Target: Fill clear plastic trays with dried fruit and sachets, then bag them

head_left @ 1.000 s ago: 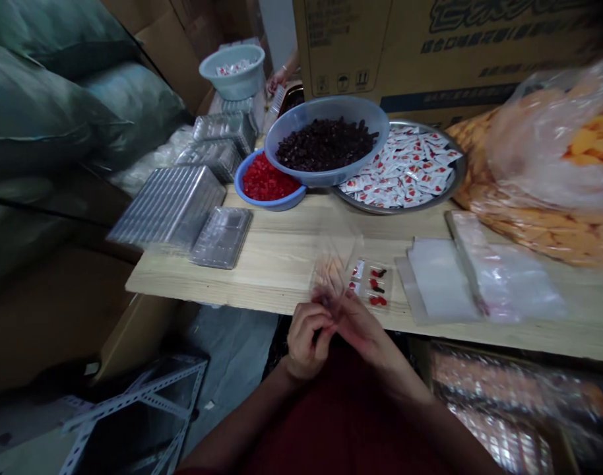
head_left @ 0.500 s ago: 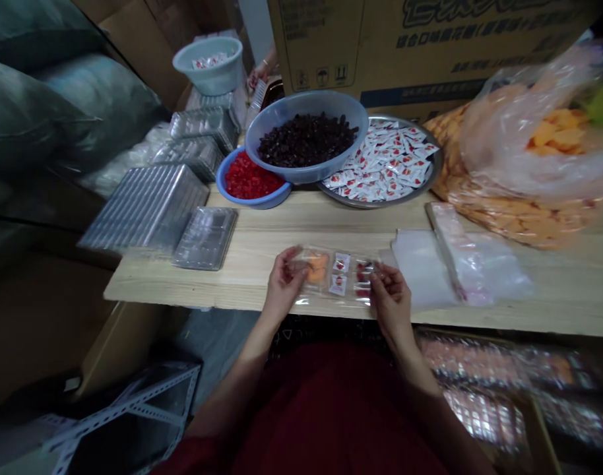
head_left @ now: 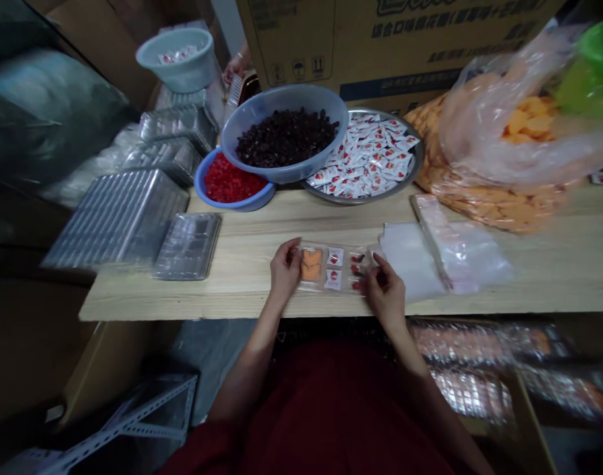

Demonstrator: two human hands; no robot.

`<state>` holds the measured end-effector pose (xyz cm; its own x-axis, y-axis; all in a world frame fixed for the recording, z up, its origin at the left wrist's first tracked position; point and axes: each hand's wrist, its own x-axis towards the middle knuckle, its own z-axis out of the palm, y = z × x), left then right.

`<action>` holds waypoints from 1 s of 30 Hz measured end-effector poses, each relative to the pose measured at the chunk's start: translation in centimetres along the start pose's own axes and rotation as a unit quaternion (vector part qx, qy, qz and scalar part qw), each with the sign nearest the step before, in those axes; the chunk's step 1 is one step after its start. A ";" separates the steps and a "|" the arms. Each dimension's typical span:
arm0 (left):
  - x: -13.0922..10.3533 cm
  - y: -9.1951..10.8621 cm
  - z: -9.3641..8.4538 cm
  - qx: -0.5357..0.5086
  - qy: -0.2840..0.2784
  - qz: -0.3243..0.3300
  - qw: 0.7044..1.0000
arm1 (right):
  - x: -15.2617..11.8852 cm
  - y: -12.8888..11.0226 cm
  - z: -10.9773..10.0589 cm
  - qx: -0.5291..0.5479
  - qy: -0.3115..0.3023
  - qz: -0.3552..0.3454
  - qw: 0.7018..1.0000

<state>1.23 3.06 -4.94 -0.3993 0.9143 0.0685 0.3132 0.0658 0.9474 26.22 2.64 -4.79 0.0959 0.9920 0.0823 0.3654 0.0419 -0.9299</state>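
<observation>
Clear, rectangular plastic tray (head_left: 346, 269) held between left hand (head_left: 284, 270), right hand (head_left: 386, 294)

A brown cardboard box (head_left: 361, 49), printed with dark characters and a dark blue band, is seen at the back. Bulging grey-green sacks (head_left: 54, 112) are piled at left. At lower left a pale perforated metal frame (head_left: 108, 433) is seen, at upper right a bright green object (head_left: 596, 66).

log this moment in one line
tray: on table; left hand: tray edge, by orange pieces; right hand: opposite edge, by red pieces; sachets: tray's middle
</observation>
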 end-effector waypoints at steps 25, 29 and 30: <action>-1.8 0.7 -3.9 0.207 0.006 0.093 0.974 | 0.1 0.1 3.6 -0.199 -0.087 -0.229 0.949; -1.9 1.0 -4.0 0.245 -0.003 0.057 0.968 | 0.6 0.0 4.1 -0.177 -0.042 -0.211 0.961; -2.3 1.1 -4.1 0.241 -0.013 0.048 0.969 | 0.5 0.0 4.0 -0.164 -0.037 -0.205 0.964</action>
<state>-1.04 -0.60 -2.75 -0.3286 0.9347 0.1352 0.7170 0.1537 0.6799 22.56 3.57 -6.16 -0.1815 0.9061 0.3821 0.6327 0.4050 -0.6601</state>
